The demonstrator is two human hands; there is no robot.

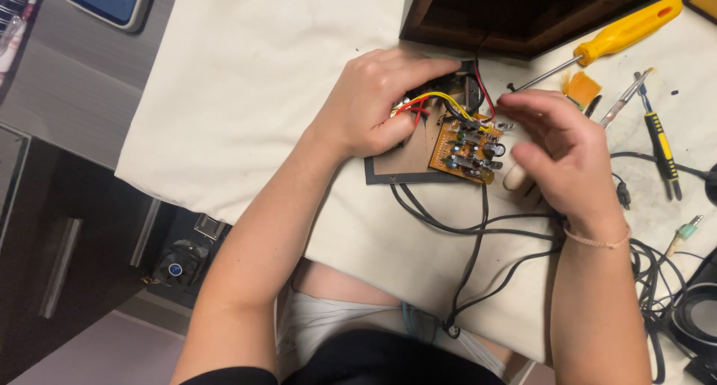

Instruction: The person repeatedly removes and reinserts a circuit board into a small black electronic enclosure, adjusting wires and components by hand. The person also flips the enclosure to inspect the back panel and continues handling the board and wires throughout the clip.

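White cloth (246,94) covers most of the table (82,86), w/ grey table surface showing at the upper left. Dark wooden speaker box (523,15) sits at the top edge, open side facing the work.

Left hand (373,105) rests on a flat dark panel (399,165) lying on the cloth; fingers curled over the panel's top end, thumb pressing its face, grip closed on it. Right hand (556,150) hovers just right of the orange circuit board (467,150), fingers bent and loosely together above the board's edge; can't tell if its grip actually holds anything. Board is fixed on the panel's right part, between both hands, approx. centre of view, studded w/ small capacitors.

Black cables (478,228) loop from under the board down toward the person's lap and off to the right.

Yellow-handled screwdriver (605,41) lies diagonally top right, well apart from both hands. Small yellow-black tool (661,150) lies right of the right hand. Red and yellow wires (429,101) run from the board under the left fingers.
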